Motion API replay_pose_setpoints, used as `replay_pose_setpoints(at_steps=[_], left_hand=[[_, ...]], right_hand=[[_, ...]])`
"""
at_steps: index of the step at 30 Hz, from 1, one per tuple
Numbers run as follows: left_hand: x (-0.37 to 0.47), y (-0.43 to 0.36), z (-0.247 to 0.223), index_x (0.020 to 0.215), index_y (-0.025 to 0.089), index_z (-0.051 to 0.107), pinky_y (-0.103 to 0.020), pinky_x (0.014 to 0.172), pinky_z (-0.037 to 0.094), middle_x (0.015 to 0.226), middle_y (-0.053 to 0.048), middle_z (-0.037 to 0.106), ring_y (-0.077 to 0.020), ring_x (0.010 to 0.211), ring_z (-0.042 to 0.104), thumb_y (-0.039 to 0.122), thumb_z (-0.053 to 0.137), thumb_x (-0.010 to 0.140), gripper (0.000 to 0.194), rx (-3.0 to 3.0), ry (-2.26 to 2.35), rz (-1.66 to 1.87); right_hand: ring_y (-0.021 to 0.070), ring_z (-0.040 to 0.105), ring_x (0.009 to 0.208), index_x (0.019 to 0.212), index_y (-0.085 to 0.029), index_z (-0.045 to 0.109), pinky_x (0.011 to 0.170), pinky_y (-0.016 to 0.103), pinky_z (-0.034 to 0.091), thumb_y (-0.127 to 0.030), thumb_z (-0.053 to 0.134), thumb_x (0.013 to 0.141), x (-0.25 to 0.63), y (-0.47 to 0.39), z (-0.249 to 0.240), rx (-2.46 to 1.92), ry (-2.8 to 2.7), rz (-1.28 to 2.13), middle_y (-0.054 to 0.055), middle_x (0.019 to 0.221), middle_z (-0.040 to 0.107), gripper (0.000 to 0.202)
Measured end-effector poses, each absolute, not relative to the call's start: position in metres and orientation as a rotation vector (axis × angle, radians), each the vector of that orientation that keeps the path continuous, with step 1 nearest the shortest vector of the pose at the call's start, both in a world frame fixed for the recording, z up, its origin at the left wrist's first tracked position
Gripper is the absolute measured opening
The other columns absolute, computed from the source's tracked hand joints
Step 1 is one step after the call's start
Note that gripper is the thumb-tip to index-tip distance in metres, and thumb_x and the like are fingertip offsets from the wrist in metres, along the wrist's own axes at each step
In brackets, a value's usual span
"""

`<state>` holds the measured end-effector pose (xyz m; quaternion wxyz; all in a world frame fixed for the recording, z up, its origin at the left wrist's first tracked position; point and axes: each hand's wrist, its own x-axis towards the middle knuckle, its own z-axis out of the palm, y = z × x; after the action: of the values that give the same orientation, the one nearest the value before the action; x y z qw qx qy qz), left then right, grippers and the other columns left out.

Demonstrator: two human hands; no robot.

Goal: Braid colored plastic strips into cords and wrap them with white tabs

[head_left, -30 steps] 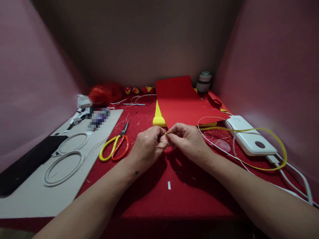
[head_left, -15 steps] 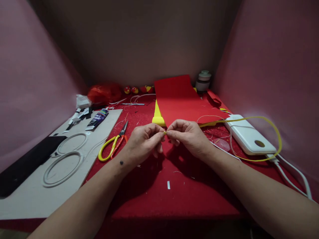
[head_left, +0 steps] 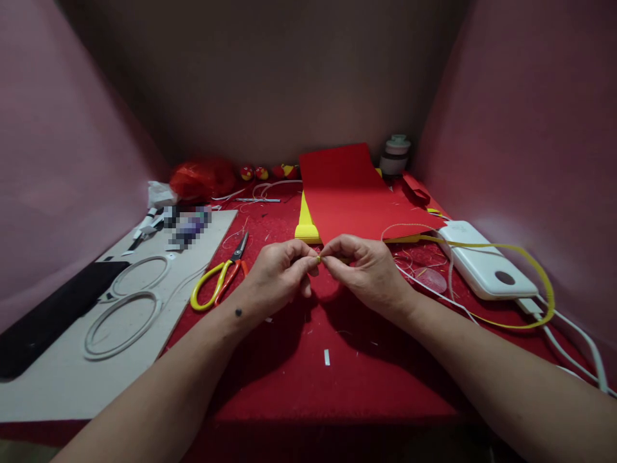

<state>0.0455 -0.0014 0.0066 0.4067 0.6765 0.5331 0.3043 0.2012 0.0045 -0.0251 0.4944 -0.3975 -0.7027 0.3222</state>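
Observation:
My left hand (head_left: 284, 270) and my right hand (head_left: 361, 267) meet fingertip to fingertip over the red cloth. Between their pinched thumbs and index fingers is a tiny yellow piece (head_left: 319, 258), mostly covered by the fingertips. A long yellow strip (head_left: 511, 247) loops out to the right, past a white power bank (head_left: 486, 260); its link to the small piece cannot be made out. Behind my hands lies a red sheet (head_left: 357, 193) on top of yellow ribbed material (head_left: 307, 231).
Scissors with yellow and red handles (head_left: 222, 283) lie left of my left hand. A pale board (head_left: 58, 392) carries white rings (head_left: 123, 326) and a black case (head_left: 53, 315). Behind are a red plastic bag (head_left: 202, 179) and a jar (head_left: 395, 154). White cables (head_left: 583, 347) run at right.
My right hand's fingers have shifted slightly around the yellow piece, and its wrist has moved a little right. The yellow strip's loop has swung right and lower.

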Motion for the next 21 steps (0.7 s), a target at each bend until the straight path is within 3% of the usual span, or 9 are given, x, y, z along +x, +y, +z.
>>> replay_pose_setpoints(at_steps=[11,16,21], left_hand=[[0.047,-0.001,0.007,0.082,0.014,0.056,-0.017,0.037,0.038,0.054,0.001,0.059,-0.0076,0.039,0.050,0.023,0.052,0.082,0.010,1.767,1.259,0.881],[0.048,0.000,-0.009,0.079,0.013,0.059,-0.019,0.054,0.044,0.065,-0.002,0.064,-0.0091,0.053,0.057,0.017,0.052,0.082,0.008,2.389,1.331,1.128],[0.051,-0.002,-0.016,0.080,0.012,0.061,-0.020,0.055,0.045,0.066,-0.003,0.066,-0.0109,0.056,0.061,0.011,0.052,0.082,0.009,2.615,1.307,1.228]], right_hand=[[0.0054,0.042,0.042,0.069,-0.015,0.058,0.043,0.020,0.034,-0.021,0.064,0.068,0.199,0.007,-0.018,-0.961,-1.363,1.247,-0.004,0.053,0.054,0.009],[0.0051,0.041,0.042,0.067,-0.014,0.056,0.042,0.019,0.033,-0.020,0.062,0.069,0.197,0.005,-0.019,-0.995,-1.312,1.245,-0.006,0.049,0.052,0.008],[0.0049,0.041,0.042,0.067,-0.014,0.058,0.042,0.019,0.031,-0.017,0.060,0.069,0.196,0.004,-0.021,-1.071,-1.295,1.189,-0.007,0.047,0.050,0.004]])
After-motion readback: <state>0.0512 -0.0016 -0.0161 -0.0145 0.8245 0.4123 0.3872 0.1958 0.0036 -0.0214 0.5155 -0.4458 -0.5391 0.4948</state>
